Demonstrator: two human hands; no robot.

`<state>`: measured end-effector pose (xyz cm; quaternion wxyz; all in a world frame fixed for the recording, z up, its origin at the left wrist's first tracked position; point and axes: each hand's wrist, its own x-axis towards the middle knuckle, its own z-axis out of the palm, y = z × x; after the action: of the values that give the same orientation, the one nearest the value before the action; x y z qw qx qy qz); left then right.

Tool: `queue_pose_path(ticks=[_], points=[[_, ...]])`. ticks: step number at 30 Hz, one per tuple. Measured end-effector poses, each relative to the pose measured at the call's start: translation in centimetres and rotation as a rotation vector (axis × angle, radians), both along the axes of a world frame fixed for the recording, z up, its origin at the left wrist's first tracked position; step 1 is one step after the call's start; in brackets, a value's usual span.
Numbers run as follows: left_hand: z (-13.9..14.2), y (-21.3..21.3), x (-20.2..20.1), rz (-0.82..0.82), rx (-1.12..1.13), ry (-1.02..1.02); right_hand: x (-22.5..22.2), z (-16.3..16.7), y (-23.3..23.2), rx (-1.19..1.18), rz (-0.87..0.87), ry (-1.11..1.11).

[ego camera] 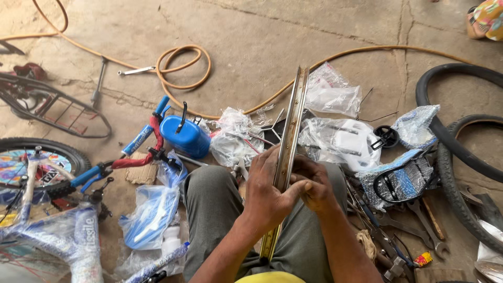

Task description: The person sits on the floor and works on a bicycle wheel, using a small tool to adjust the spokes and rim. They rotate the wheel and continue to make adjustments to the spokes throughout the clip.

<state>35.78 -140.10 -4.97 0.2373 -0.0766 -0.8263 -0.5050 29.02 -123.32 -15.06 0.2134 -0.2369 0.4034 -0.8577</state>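
Observation:
A shiny metal bicycle wheel rim (293, 118) stands on edge between my knees, running from my lap up toward the floor ahead. My left hand (267, 191) wraps around the rim from the left, thumb across its inner channel. My right hand (314, 183) presses against the rim from the right, fingers curled at the channel. Both hands meet at the same spot on the rim. My grey trousers (212, 204) show beneath.
A blue bicycle frame with red handlebar grips (141, 141) lies at left beside a blue plastic container (184, 136). Clear plastic bags of parts (335, 139) lie ahead. Wrenches (424, 225) and black tyres (461, 157) are at right. An orange hose (183, 65) loops across the concrete floor.

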Motion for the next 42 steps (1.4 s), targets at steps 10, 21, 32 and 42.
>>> queue_pose_path(ticks=[10,21,32,42], points=[[-0.1,-0.6,-0.3,0.053,0.014,-0.013,2.4,0.8,-3.2,0.387,-0.487,0.326],[-0.7,-1.0,-0.1,0.026,0.053,-0.004,0.8,2.8,-6.2,0.676,-0.840,0.883],[-1.3,-0.1,1.0,0.026,0.099,-0.054,-3.4,2.7,0.6,0.321,0.262,0.082],[-1.0,-0.1,0.4,0.016,0.044,-0.012,-1.6,-4.4,-3.2,0.375,-0.092,0.496]])
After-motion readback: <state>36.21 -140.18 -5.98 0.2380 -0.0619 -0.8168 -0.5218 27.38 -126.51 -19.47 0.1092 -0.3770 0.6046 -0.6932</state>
